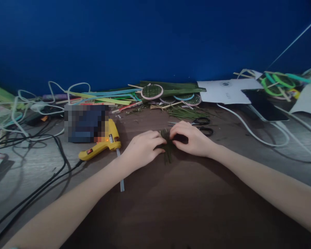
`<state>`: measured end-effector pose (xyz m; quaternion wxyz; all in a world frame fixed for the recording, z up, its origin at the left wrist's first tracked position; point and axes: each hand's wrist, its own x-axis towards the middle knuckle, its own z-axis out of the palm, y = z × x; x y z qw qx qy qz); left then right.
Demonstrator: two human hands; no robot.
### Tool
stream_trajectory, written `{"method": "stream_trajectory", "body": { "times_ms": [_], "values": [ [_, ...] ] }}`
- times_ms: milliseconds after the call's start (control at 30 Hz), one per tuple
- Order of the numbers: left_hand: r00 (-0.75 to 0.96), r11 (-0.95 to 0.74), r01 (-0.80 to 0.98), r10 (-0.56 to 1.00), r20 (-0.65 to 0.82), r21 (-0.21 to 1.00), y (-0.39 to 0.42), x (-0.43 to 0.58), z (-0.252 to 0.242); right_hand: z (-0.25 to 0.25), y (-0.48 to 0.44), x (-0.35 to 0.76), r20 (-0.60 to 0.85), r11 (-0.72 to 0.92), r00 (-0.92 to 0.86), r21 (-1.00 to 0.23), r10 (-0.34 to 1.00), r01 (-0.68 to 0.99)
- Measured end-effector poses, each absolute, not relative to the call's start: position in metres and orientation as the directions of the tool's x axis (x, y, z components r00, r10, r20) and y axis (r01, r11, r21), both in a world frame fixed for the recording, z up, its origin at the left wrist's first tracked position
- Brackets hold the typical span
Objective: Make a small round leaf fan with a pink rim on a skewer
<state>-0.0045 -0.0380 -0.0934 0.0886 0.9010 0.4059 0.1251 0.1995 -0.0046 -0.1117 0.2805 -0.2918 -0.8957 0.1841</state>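
Note:
A small woven piece of dark green leaf strips [165,133] lies between my two hands at the middle of the table, with loose strip ends trailing toward me. My left hand [146,147] pinches its left side between thumb and fingers. On the opposite side, my right hand [188,138] has its fingertips closed on the right edge. Just behind my right hand rest black-handled scissors [202,121], partly covered by it. To the left of my left hand stands a yellow hot glue gun [100,143], a clear glue stick [122,185] poking out under my forearm.
Leaf strips, coloured sticks and round woven pieces in pink hoops [152,91] are heaped along the blue wall [155,38]. A white card [226,91] and a phone [266,107] with white cables lie at right. Black cables [63,152] tangle at left, near a blurred-out dark object [85,124].

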Motion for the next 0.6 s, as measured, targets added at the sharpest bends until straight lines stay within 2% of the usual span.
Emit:
{"method": "stream_trajectory", "body": {
  "times_ms": [200,367,600],
  "values": [
    [0.692,-0.717,0.673,0.697,0.188,0.180,-0.0376,-0.0065,-0.0942,-0.1132,-0.0038,0.2005,0.399,0.804,-0.723,-0.464,0.564,0.372],
    [0.703,-0.732,0.662,0.681,0.203,0.162,-0.0371,-0.0075,-0.0940,-0.1136,-0.0027,0.2014,0.432,0.833,-0.733,-0.440,0.525,0.337],
    [0.701,-0.721,0.678,0.693,0.167,0.146,-0.0399,-0.0071,-0.0890,-0.1121,-0.0053,0.2012,0.459,0.827,-0.719,-0.479,0.523,0.296]
  ]
}}
